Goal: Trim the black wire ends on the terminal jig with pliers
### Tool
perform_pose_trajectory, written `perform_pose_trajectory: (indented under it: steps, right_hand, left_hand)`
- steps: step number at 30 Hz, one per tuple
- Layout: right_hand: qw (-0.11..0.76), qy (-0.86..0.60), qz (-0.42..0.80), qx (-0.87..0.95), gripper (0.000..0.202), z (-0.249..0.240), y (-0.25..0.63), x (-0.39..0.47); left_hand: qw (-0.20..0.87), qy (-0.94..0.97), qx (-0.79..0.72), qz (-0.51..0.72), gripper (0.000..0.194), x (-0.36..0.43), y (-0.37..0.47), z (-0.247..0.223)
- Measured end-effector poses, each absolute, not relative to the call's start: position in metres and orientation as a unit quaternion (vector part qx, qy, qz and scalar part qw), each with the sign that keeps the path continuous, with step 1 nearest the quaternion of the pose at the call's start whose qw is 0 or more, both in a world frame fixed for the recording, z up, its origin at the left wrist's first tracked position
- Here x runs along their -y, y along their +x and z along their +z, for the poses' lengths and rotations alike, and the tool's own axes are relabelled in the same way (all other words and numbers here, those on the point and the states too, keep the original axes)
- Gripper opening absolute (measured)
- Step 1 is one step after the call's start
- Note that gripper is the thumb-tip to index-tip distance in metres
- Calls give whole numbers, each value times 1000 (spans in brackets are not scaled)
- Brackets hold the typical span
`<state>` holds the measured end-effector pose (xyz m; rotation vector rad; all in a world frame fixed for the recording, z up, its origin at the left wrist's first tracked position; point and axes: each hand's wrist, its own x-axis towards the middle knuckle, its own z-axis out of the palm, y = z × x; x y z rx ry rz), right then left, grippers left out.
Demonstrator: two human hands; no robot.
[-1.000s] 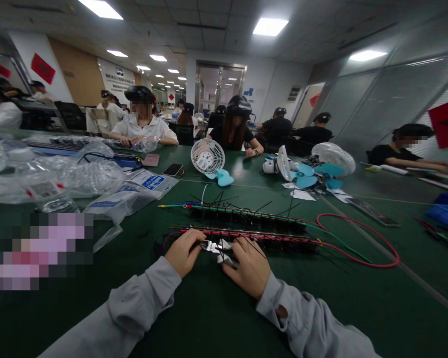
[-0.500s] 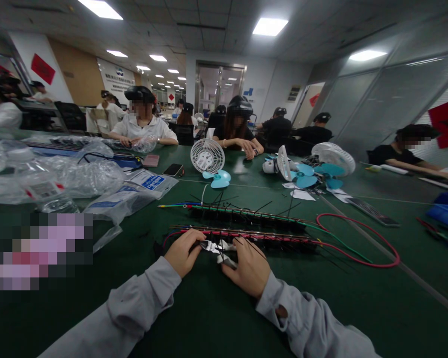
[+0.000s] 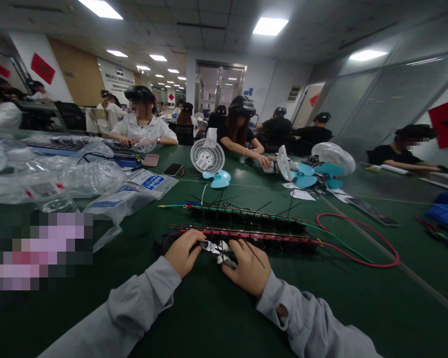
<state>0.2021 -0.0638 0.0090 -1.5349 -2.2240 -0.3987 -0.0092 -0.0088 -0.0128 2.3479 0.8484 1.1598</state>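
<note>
A white and silver tool, seemingly small pliers or cutters (image 3: 213, 247), lies between my two hands at the near black strip (image 3: 283, 241) with red wire. My left hand (image 3: 184, 252) pinches the tool's pointed end or something dark beside it; its fingertips hide the exact contact. Around the tool's pale handles my right hand (image 3: 248, 266) is closed, with thin black cable ties crossing over its fingers. Behind lies a second black strip (image 3: 246, 215) with green wire and black ties sticking up. Both strips rest on the green table (image 3: 209, 318).
Plastic bags (image 3: 85, 174) cover the left side. A phone (image 3: 173, 170), a white fan (image 3: 207, 156) and blue blades (image 3: 217, 178) stand farther back. A red cable (image 3: 397, 253) loops at right. Across the table, a person's hand (image 3: 266, 161) touches a fan part.
My right hand's fingers have shifted slightly on the tool, whose handles look closer together. Across the table, a person has reached toward the fan part on the right. My left hand stays put.
</note>
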Motion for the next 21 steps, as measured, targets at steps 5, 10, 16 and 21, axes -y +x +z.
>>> perform_pose_trajectory:
  steps: [5, 10, 16, 21]
  right_hand:
    - [196, -556, -132, 797, 36, 8, 202, 63]
    - [198, -557, -131, 796, 36, 9, 202, 63]
    - [192, -559, -123, 797, 34, 10, 202, 64]
    - [183, -564, -126, 795, 35, 10, 201, 64]
  left_hand:
    - [193, 838, -304, 410, 21, 9, -9, -13]
    - [193, 838, -308, 406, 21, 10, -9, -11]
    - [168, 845, -319, 396, 19, 12, -7, -7]
    - [144, 850, -326, 389, 17, 12, -5, -8]
